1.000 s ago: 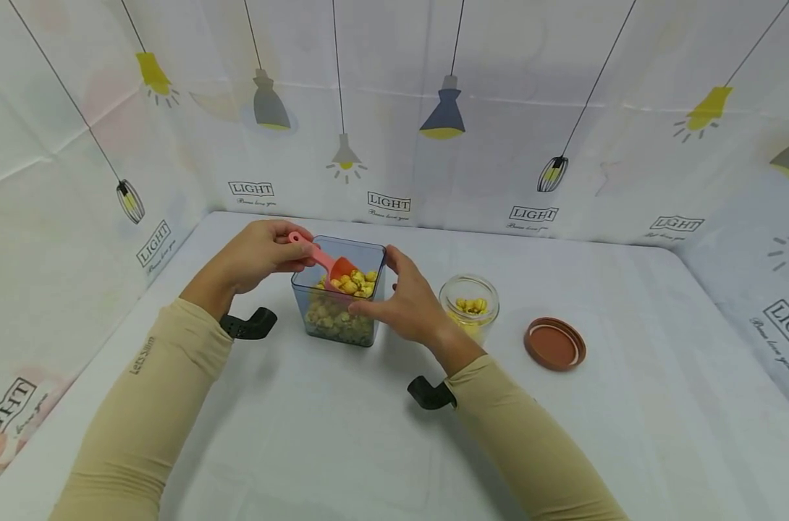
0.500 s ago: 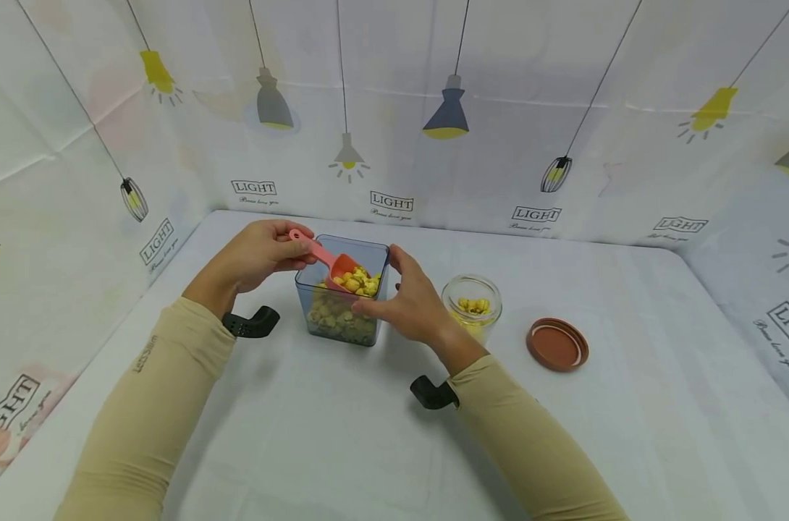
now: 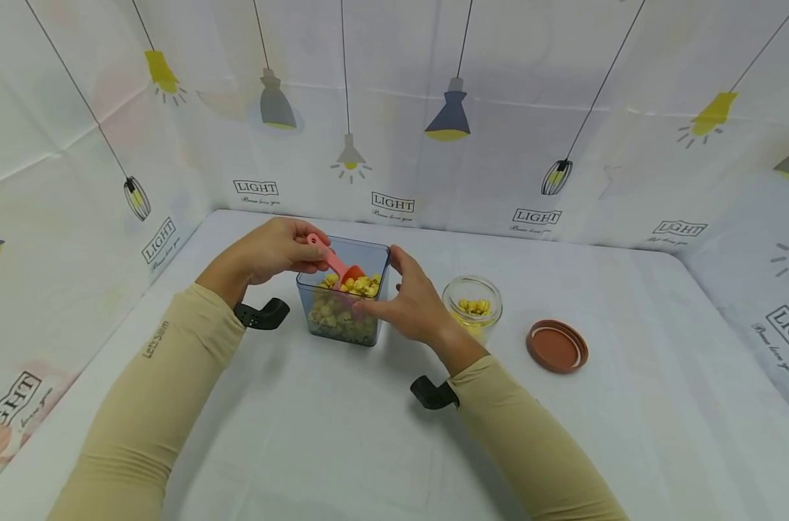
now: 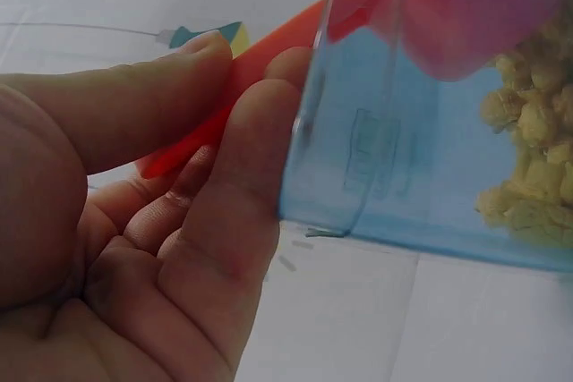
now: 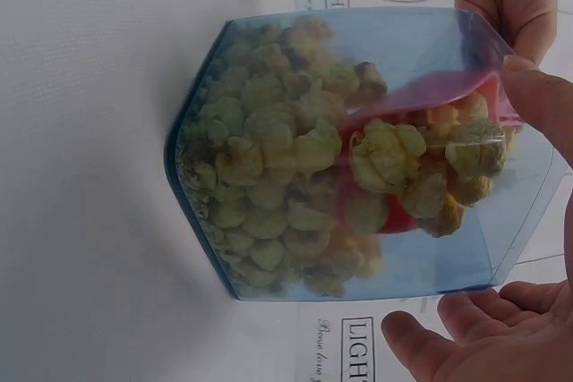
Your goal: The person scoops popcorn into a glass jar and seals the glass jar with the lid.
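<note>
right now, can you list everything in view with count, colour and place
tub: one, see-through blue, on the table
scoop: one, pink and red, bowl in the tub
popcorn: too many to count, yellow, in tub and jar
jar: one, clear, right of the tub
lid: one, reddish brown, right of the jar
table: one, white, under these things
backdrop: pieces unclear, white with printed lamps, behind and beside the table
sleeves: two, tan, on the forearms
wrist pieces: two, black, one per wrist
left hand: one, bare, pinching the scoop handle
right hand: one, bare, holding the tub
</note>
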A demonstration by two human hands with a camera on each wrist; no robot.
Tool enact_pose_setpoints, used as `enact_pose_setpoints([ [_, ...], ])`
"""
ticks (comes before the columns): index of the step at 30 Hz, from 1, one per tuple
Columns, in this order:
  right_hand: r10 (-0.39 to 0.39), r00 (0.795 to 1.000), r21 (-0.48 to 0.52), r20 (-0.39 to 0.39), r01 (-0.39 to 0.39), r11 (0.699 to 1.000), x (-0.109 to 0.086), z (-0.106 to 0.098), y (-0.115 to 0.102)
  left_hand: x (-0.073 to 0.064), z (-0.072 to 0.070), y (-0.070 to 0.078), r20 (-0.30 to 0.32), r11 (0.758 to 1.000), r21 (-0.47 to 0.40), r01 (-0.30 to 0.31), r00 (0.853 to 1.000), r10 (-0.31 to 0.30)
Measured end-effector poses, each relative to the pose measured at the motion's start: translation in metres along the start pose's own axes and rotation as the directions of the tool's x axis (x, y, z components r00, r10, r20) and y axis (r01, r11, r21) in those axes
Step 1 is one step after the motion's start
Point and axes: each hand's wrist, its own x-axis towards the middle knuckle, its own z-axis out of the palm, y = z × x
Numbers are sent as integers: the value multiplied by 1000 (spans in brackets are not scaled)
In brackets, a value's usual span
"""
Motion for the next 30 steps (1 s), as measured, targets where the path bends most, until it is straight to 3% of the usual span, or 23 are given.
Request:
enact_pose_setpoints([
  [12,2,1000,-3,-1,-2,1000,-1,-1,0,-1,1,-6,-27,994,-105,-9,1000,6],
  [22,1,1000,19,8,-1,1000,-2,0,0,-7,-4,-17,-58,971,-236,-35,998,22],
  [30,-11,1000,24,3,11,1000,-2,0,1,-14,-7,-22,-72,959,-282,-32,997,12],
])
